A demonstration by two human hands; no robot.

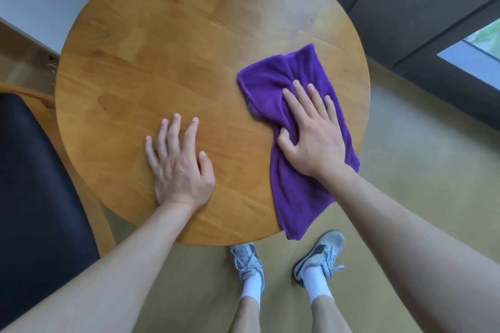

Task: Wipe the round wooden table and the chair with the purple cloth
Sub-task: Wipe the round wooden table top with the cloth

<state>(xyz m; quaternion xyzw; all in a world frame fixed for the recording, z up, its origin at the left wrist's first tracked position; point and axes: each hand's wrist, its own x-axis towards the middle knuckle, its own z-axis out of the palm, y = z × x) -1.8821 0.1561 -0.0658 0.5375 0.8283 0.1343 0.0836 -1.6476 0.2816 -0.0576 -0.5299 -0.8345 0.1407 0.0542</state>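
Bare tabletop (162,48) spreads left of cloth (295,192) overhanging near edge.

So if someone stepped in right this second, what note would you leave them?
Right hand: flat on the purple cloth, pressing it onto the table's right side; the cloth's near end hangs over the edge.
Left hand: empty, palm down on the table.
Chair: at the left, untouched at this moment.
Done: cannot tell how much is wiped.
Left: the rest of the table top, then probably the chair.
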